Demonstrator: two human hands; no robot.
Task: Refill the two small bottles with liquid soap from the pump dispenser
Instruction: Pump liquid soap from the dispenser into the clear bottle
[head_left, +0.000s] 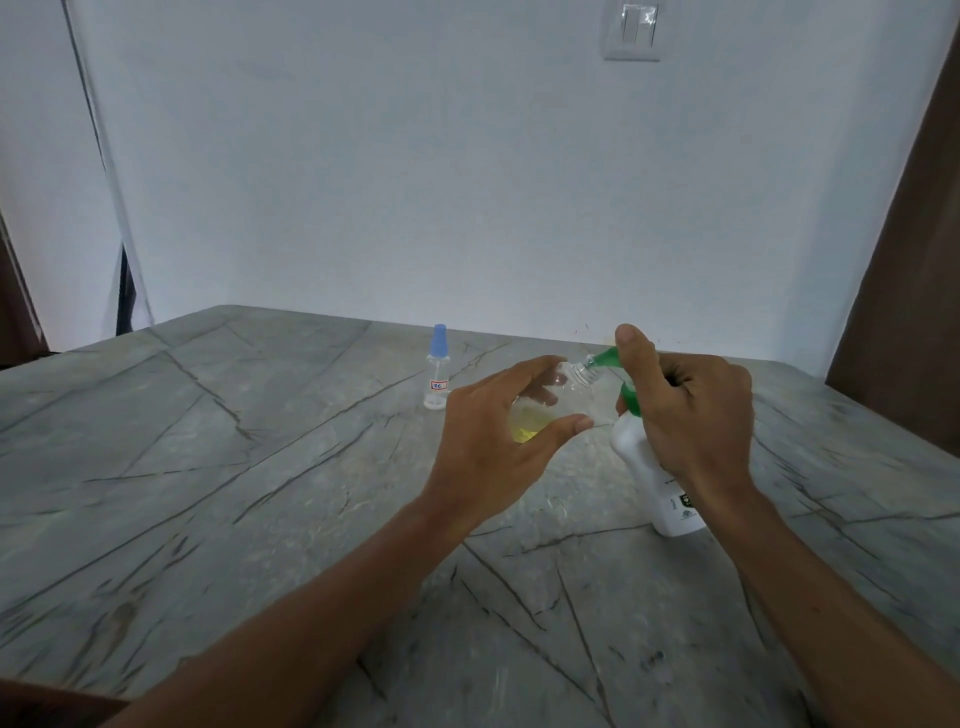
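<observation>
Head view, L hand (496, 441) holds tilted bottle (569, 388) at dispenser (641, 465), table (260, 441) edge behind

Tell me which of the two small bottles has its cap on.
The blue-capped bottle standing alone on the table. The other bottle, tilted in the left hand against the pump dispenser's green spout, is uncapped, with yellow liquid inside.

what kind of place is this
Likely a room in a home, hard to say which: a grey veined stone tabletop against a plain white wall with a light switch.
</observation>
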